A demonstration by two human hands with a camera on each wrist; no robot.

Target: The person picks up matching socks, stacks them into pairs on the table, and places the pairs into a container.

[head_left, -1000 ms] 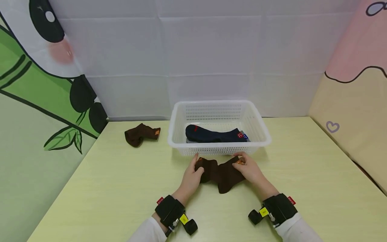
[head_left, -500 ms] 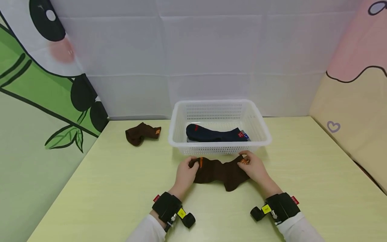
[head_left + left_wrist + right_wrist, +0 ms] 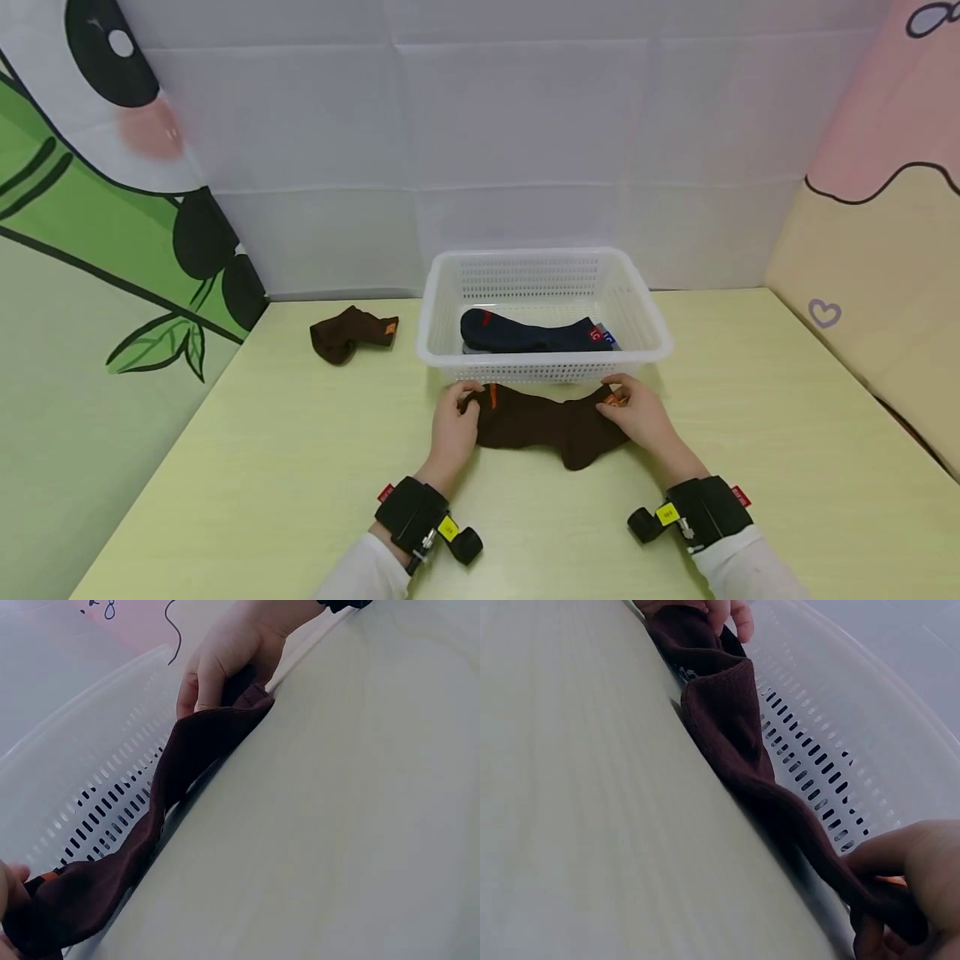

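A brown sock (image 3: 536, 423) with orange marks stretches sideways between both hands, just in front of the white basket. My left hand (image 3: 453, 427) pinches its toe end, by the orange stripe. At the other end my right hand (image 3: 641, 417) grips the cuff beside an orange label. The heel bulges down toward the near side. In the left wrist view the sock (image 3: 142, 840) runs slightly wavy along the table, its lower edge close to the surface. The right wrist view shows fingers (image 3: 889, 855) and thumb pinching the cuff.
A white perforated basket (image 3: 543, 360) stands behind the hands, with dark navy socks (image 3: 532, 335) lying in it. Another brown sock (image 3: 348, 333), bent over, lies on the table (image 3: 262, 467) left of the basket. A printed cloth backdrop (image 3: 517, 125) rises behind.
The left hand has moved left and now pinches the sock's toe end; the right hand has shifted slightly right. The sock, earlier bunched in the middle, is drawn out straighter.
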